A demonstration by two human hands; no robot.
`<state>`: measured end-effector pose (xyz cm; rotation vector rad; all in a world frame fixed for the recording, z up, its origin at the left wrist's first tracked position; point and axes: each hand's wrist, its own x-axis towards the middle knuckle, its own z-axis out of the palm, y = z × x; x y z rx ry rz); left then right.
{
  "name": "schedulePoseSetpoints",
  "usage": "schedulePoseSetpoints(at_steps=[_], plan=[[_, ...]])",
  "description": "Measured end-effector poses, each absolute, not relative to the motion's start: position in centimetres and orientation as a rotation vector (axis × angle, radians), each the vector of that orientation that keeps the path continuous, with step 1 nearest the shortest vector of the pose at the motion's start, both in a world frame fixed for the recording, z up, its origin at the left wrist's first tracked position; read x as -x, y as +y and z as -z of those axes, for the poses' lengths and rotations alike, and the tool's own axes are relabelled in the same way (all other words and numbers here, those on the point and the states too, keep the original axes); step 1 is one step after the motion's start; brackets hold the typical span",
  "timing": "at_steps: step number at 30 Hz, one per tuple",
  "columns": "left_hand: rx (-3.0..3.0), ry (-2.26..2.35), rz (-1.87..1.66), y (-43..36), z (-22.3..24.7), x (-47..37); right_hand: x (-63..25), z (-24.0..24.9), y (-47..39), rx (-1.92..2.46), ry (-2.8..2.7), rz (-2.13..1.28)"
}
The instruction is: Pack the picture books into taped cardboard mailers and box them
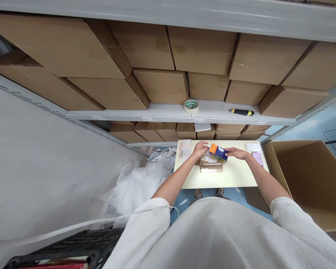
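Observation:
My right hand [236, 152] grips the right end of a blue-and-orange tape dispenser [218, 152], which is tilted above a small cardboard box [207, 163]. At the dispenser's orange end, the bent fingers of my left hand [201, 149] are drawn together. What they pinch is too small to make out. The box has a white label on top, and a shiny brown strip [211, 169] shows along its near side. Both rest on a pale yellow tabletop [190, 180]. To the left lies a translucent sheet or bag [184, 150].
A phone [257, 159] and a white packet [253, 148] lie at the table's right. Cardboard boxes [201, 48] fill the shelves ahead. A tape roll [191, 106] and a utility knife [242, 112] sit on one shelf. A large open carton [305, 179] stands right; white wrapping [134, 186] heaps left.

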<state>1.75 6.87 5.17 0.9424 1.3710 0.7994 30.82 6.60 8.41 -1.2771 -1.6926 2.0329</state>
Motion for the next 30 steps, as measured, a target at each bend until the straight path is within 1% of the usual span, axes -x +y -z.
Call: schedulePoseSetpoints(at_steps=[3, 5, 12, 18, 21, 26, 30], plan=[[-0.981, 1.399, -0.836, 6.8, -5.1, -1.5, -30.2, -8.6, 6.5, 1.307, -1.673, -2.014], [-0.987, 1.416, -0.844, 6.8, -5.0, -1.2, -29.6, -8.8, 6.4, 1.359, -1.683, -1.943], [-0.978, 1.457, -0.841, 6.8, -4.7, -0.3, -27.3, -9.1, 5.0, 1.497, -1.966, -1.618], [-1.016, 1.548, -0.872, 6.8, -4.7, 0.3, -26.1, -8.7, 4.6, 1.614, -2.153, -1.271], [-1.006, 1.579, -0.905, 6.6, -4.8, 0.3, -25.9, -9.0, 4.9, 1.626, -2.222, -1.2], [-0.987, 1.574, -0.963, 6.1, -4.8, 0.2, -25.8, -10.1, 5.2, 1.633, -2.288, -1.18], [-1.02, 1.579, -1.061, 6.3, -4.4, 2.7, -26.9, -10.7, 5.4, 1.634, -2.386, -1.098]])
